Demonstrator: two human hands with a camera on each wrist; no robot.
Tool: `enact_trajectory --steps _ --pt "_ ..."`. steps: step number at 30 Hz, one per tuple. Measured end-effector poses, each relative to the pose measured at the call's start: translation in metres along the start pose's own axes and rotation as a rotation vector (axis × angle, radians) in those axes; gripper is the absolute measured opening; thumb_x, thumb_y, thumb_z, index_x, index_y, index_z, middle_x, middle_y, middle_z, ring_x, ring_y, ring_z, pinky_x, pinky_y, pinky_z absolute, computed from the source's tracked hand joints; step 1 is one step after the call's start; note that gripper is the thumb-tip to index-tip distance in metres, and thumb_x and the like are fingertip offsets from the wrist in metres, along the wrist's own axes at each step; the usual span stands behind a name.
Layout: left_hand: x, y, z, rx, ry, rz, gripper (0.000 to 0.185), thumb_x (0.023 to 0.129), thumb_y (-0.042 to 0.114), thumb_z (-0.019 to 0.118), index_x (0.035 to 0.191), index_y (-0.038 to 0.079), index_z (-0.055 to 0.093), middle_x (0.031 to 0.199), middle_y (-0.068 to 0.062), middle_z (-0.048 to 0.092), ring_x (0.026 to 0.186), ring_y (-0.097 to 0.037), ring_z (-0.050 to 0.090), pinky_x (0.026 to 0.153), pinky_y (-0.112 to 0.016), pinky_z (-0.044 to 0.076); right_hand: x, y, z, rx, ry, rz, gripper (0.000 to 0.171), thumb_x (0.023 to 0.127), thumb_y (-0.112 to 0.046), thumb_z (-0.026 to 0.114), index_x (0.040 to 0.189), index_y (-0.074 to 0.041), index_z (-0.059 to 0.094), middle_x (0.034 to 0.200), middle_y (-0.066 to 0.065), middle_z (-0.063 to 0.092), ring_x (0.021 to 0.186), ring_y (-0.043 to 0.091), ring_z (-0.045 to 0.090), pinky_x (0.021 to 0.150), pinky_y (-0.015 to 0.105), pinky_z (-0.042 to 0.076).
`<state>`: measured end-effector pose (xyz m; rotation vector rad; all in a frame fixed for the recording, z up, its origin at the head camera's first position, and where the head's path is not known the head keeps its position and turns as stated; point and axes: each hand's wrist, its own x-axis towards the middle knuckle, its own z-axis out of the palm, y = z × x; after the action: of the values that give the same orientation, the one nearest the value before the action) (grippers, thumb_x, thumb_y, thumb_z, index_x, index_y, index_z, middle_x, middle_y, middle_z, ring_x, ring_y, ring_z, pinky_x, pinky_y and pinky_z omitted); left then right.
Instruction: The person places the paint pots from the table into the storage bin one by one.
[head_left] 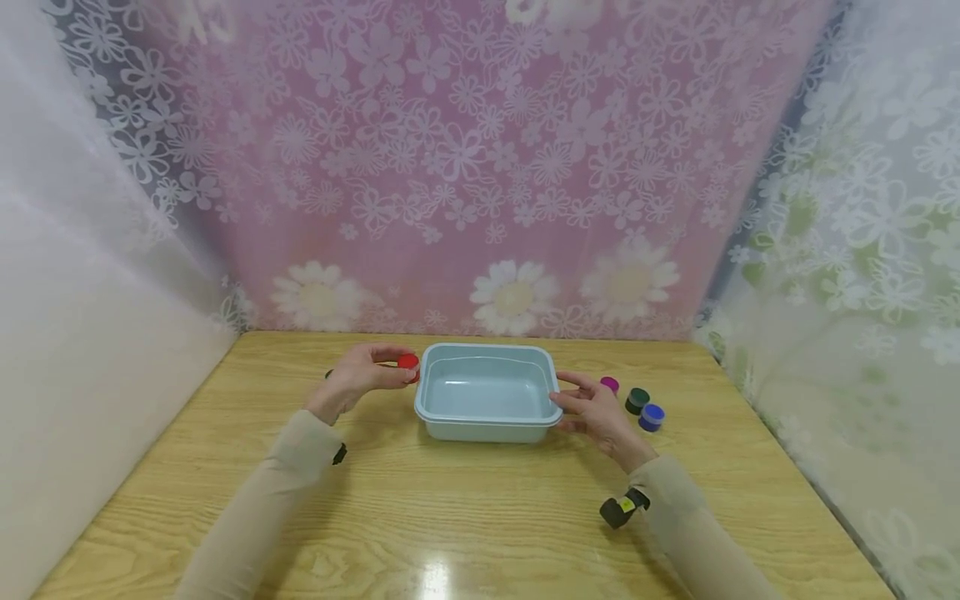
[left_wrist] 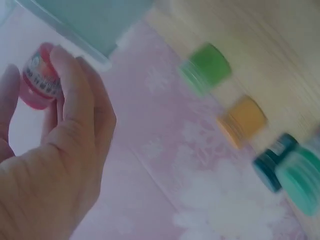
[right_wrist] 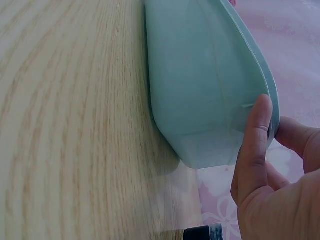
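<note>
Sleeves (head_left: 258, 508), upright basin (head_left: 487, 432), long axis crosswise

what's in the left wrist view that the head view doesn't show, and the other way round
Only the left wrist view: a light green jar, an orange jar and the printed label on the red jar.

Only the head view: the right hand, plus magenta, dark green and blue jars.

Both: the left hand holding the red jar, and the light blue tub.
</note>
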<state>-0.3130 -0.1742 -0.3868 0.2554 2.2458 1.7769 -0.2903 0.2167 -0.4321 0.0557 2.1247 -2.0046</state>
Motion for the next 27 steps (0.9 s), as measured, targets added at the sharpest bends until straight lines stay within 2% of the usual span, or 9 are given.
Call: enact_trajectory --steps 3,6,9,16,23,27 --pt "0.003 0.006 0.010 0.008 0.023 0.000 0.056 0.085 0.015 0.078 0.136 0.004 0.056 0.131 -0.016 0.059 0.109 -0.025 0.064 0.095 -0.040 0.057 0.000 -0.001 0.000 0.002 -0.002 0.002 0.063 0.092 -0.018 0.070 0.148 -0.009 0.042 0.123 0.020 0.061 0.081 0.016 0.071 0.074 0.033 0.062" --pt "0.005 0.011 0.021 0.011 0.043 0.002 0.057 0.085 0.017 0.078 0.136 0.006 0.056 0.129 -0.015 0.061 0.108 -0.023 0.063 0.095 -0.040 0.057 0.000 -0.002 0.000 0.010 -0.002 0.004 0.062 0.093 -0.018 0.069 0.148 -0.009 0.042 0.118 0.017 0.063 0.080 0.016 0.071 0.072 0.031 0.062" --pt "0.009 0.013 0.033 -0.029 0.063 0.005 0.057 0.085 0.014 0.078 0.137 0.006 0.055 0.127 -0.016 0.061 0.104 -0.024 0.066 0.093 -0.041 0.058 0.000 -0.002 0.000 0.015 -0.007 0.002 0.062 0.093 -0.017 0.069 0.148 -0.008 0.042 0.113 0.012 0.064 0.080 0.016 0.070 0.071 0.030 0.062" --pt "0.022 0.009 0.062 -0.087 0.127 0.011 0.057 0.083 0.014 0.079 0.135 0.007 0.057 0.127 -0.016 0.063 0.100 -0.022 0.068 0.097 -0.045 0.055 0.000 -0.001 0.000 0.018 -0.013 0.000 0.062 0.092 -0.018 0.070 0.147 -0.009 0.043 0.114 0.012 0.064 0.081 0.016 0.070 0.072 0.032 0.062" --pt "0.028 0.007 0.076 -0.116 0.137 0.020 0.053 0.083 0.011 0.079 0.131 0.005 0.059 0.123 -0.017 0.065 0.096 -0.024 0.070 0.094 -0.045 0.057 0.000 0.000 -0.001 0.031 -0.017 0.010 0.062 0.092 -0.019 0.071 0.147 -0.009 0.043 0.111 0.010 0.064 0.081 0.016 0.070 0.072 0.031 0.062" --pt "0.028 0.011 0.083 -0.060 0.147 0.029 0.052 0.083 0.014 0.079 0.131 0.008 0.060 0.122 -0.014 0.066 0.100 -0.025 0.068 0.096 -0.048 0.055 -0.001 0.000 -0.001 0.035 -0.018 0.010 0.063 0.092 -0.019 0.070 0.147 -0.009 0.043 0.114 0.013 0.063 0.083 0.016 0.070 0.070 0.030 0.062"
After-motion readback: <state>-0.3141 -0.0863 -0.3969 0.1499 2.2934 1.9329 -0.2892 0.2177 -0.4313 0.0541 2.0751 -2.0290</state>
